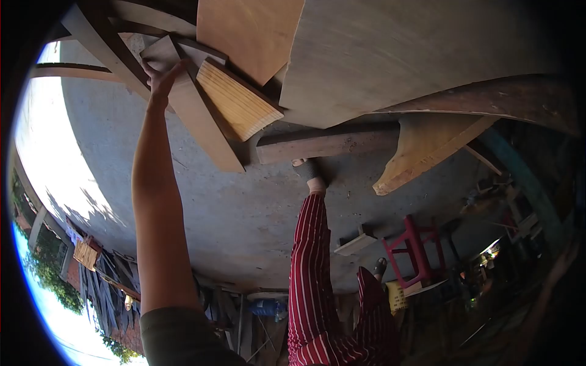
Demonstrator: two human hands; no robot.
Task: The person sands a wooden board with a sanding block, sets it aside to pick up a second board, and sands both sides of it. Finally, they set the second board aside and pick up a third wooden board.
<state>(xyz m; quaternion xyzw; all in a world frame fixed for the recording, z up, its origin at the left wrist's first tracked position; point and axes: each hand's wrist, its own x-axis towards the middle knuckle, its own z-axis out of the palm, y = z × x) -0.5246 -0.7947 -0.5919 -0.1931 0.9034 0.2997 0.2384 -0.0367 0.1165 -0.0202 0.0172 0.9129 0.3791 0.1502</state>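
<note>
My left hand reaches far forward at the upper left. Its thumb and fingers spread across a long flat wooden plank, gripping it near its far end. Right beside that plank lies a shorter board with pale striped grain. A dark curved timber runs close to the hand on its left. At the dim right edge my right hand is barely visible, and its fingers cannot be made out.
Large wooden sheets fill the upper part. A thick beam lies in front of my sandalled foot, near a rough-edged slab. A pink plastic stool and a small wooden piece are on the concrete floor.
</note>
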